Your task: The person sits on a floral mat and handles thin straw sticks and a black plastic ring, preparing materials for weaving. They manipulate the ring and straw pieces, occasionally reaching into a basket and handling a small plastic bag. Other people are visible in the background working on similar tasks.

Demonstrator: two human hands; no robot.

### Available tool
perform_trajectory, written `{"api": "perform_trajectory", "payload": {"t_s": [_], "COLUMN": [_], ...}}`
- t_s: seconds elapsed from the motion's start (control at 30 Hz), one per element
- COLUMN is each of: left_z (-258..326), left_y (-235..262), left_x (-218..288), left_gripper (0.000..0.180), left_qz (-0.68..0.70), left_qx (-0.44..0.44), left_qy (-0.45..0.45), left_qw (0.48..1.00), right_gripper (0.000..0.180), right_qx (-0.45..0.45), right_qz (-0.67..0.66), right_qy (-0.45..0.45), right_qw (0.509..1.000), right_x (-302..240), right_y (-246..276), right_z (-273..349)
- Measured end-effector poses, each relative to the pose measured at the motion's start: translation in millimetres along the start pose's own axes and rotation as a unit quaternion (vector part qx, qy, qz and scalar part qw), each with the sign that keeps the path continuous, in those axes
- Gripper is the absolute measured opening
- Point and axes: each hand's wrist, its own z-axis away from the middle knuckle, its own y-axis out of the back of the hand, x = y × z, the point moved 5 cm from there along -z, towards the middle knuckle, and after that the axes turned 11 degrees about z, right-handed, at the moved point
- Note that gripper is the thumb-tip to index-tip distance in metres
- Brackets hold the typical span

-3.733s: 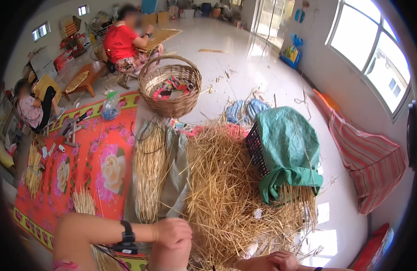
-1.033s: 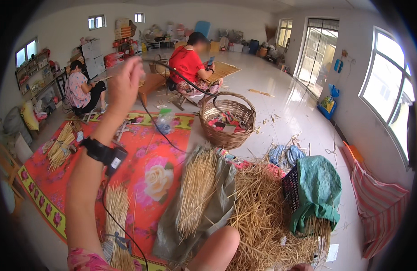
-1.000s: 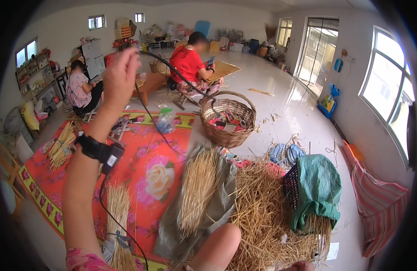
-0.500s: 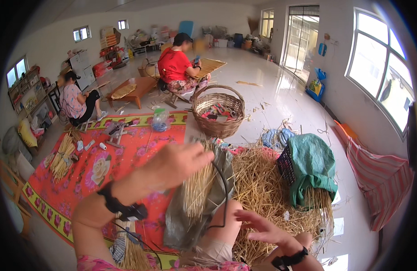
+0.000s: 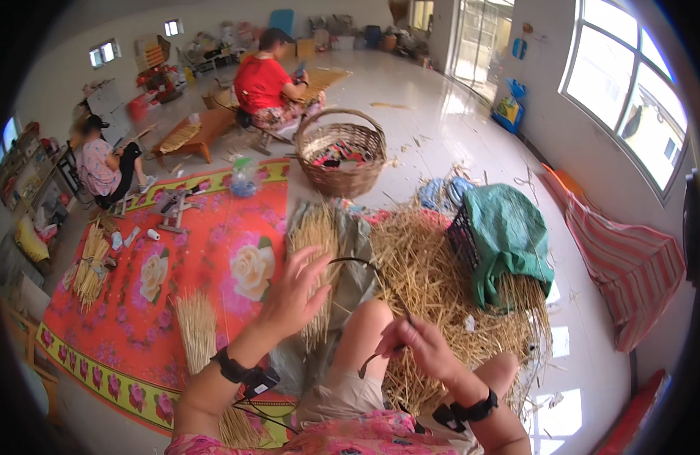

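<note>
Head view shows the person sitting on the floor, knees up, with both hands in front. Left hand (image 5: 293, 292) is spread wide, fingers apart, and hovers over a bundle of sorted straw (image 5: 313, 250) that lies on a grey cloth (image 5: 355, 262) at the right edge of the red flowered mat (image 5: 213, 265); whether it touches the straw I cannot tell. Right hand (image 5: 422, 345) is closed on a thin dark cord (image 5: 365, 263), which arcs up from this hand over the knee toward the left hand. Just right of the hands a big heap of loose straw (image 5: 441, 280) covers the floor, and a black crate under a green cloth (image 5: 509, 239) stands on its far side. Further away is a woven basket (image 5: 342, 155). Smaller straw bundles (image 5: 194, 330) lie on the mat near the left forearm. Two other people sit at the far end of the room.
</note>
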Motion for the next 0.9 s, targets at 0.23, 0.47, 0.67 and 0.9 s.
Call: {"api": "perform_trajectory", "payload": {"t_s": [0.23,0.47,0.67,0.9], "left_z": [51.0,49.3,35.0,17.6], "left_y": [-72.3,-87.9,-85.4,-82.2], "left_x": [-3.8,-11.3,-19.5,-18.0], "left_gripper": [0.021,0.029,0.034,0.051], "left_qz": [0.221,0.313,0.278,0.144], "left_qx": [-0.145,-0.16,-0.096,-0.102], "left_qy": [0.133,0.204,0.197,0.067], "left_qw": [0.955,0.914,0.935,0.982], "right_gripper": [0.033,0.033,0.035,0.036], "right_qx": [0.095,0.102,-0.012,-0.157], "right_qz": [-0.284,-0.284,-0.155,-0.067], "right_qy": [-0.039,-0.031,-0.047,-0.027], "right_qw": [0.953,0.953,0.987,0.985], "right_x": [8.2,33.6,21.7,-9.4], "right_y": [43.7,38.7,22.1,-1.1], "right_z": [-22.4,-33.1,-29.7,-11.2]}}
